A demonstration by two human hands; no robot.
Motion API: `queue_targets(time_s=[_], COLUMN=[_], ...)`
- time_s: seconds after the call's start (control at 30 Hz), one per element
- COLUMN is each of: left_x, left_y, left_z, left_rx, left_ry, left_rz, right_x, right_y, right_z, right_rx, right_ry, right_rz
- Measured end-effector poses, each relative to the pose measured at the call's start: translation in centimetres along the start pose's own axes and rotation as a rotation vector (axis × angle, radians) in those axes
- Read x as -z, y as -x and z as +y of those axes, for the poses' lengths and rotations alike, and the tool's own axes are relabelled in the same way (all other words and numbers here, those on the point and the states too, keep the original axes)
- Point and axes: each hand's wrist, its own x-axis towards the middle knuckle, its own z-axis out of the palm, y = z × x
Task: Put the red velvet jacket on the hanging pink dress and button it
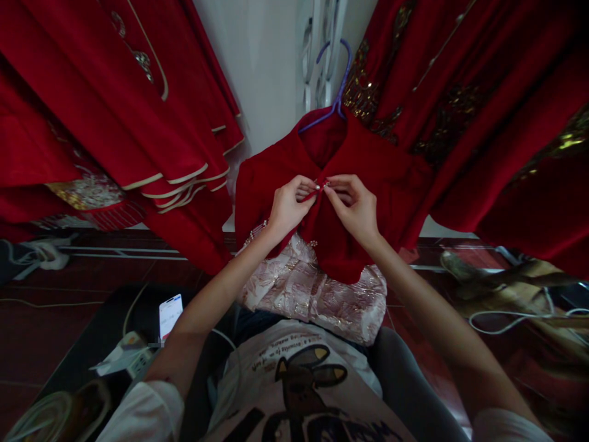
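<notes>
A red collared jacket hangs on a purple hanger in front of me. My left hand pinches one front edge of the jacket just below the collar. Opposite it, my right hand pinches the other front edge, its fingertips almost meeting the left ones. Small shiny fasteners show between the fingertips; their exact kind is too small to tell. Pale pink brocade fabric with a metallic sheen lies below the jacket, over my lap.
Red garments with light piping hang at the left, and red garments with gold sequins at the right. A lit phone and a power strip with cables lie on a dark surface at my left. A white cable lies at the right.
</notes>
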Motion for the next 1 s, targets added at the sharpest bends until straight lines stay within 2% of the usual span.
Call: queue_targets(time_s=[0.2, 0.3, 0.43, 1.0], left_x=[0.8, 0.9, 0.7, 0.9], left_y=[0.3, 0.2, -0.2, -0.4], left_z=[0.8, 1.5, 1.9, 2.0], left_rx=[-0.123, -0.157, -0.16, -0.297], left_ry=[-0.17, -0.161, -0.156, -0.451], left_rz=[-0.092, -0.137, -0.121, -0.123], right_x=[-0.3, -0.1, 0.2, 0.5], right_y=[-0.2, -0.2, -0.1, -0.5], right_z=[0.4, 0.6, 0.6, 0.4], right_rx=[0.0, -0.001, -0.025, -0.154], right_ry=[0.011, -0.011, -0.035, -0.228], right_rz=[0.021, 0.035, 0.016, -0.012])
